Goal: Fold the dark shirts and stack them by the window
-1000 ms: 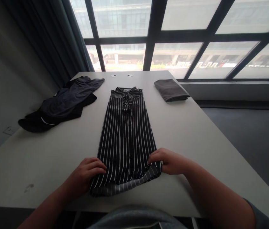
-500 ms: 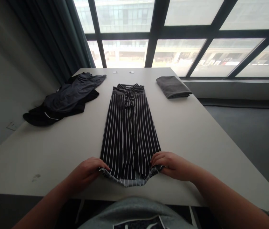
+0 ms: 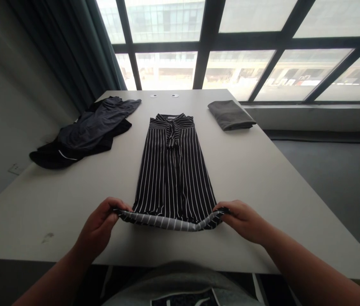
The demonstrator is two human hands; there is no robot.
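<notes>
A black shirt with white stripes [image 3: 175,174] lies lengthwise on the white table, its collar at the far end and its sleeves out of sight. My left hand [image 3: 101,225] pinches the near hem at its left corner. At the right corner, my right hand [image 3: 239,216] grips the same hem. Between the hands the hem is lifted a little and turned up, so a strip of the paler inner side shows. Some fingertips are hidden behind the cloth.
Dark clothes [image 3: 93,129] lie heaped at the table's left edge, with a black cap [image 3: 52,155] in front. A folded grey cloth [image 3: 231,114] rests at the far right. Two small white discs sit near the back edge of the table [image 3: 278,204], below the window.
Both hands have raised the hem off the table and moved it slightly away from my body. My left hand has shifted left, and my right hand a little right, stretching the hem.
</notes>
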